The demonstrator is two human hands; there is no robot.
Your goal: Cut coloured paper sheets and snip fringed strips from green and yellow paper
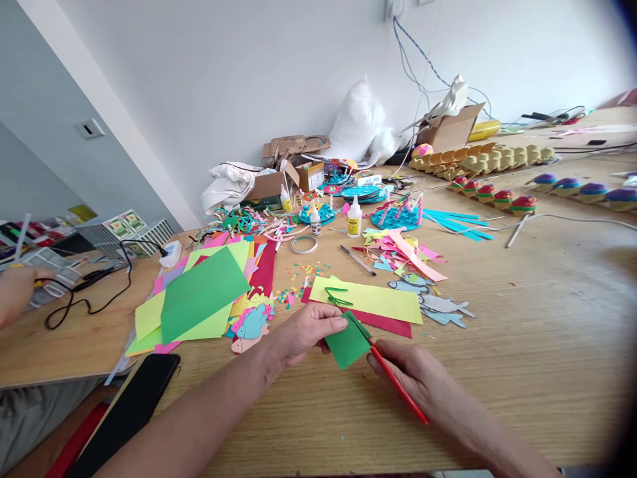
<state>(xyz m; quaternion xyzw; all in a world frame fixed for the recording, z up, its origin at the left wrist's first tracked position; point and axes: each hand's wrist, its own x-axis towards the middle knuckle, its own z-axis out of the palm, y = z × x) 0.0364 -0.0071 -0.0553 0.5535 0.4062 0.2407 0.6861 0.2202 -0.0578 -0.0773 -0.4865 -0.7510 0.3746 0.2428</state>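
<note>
My left hand (pixel 313 328) pinches a small piece of green paper (pixel 346 345) by its upper left edge. My right hand (pixel 411 368) grips red-handled scissors (pixel 395 382), whose blades lie across the upper right part of that green piece. Just beyond my hands, thin green paper strips (pixel 338 297) rest on a yellow paper strip (pixel 378 302), with a dark red strip (pixel 393 325) partly under it. Grey and blue paper fish (pixel 442 305) lie to the right of these strips.
Left of my hands is a stack of coloured paper (pixel 204 292) with paper fish (pixel 253 322) beside it. Glue bottles (pixel 354 219), paper scraps (pixel 398 249) and a pen (pixel 358 260) lie farther back. A black phone (pixel 129 411) is at lower left; another person's hand (pixel 20 292) is at far left.
</note>
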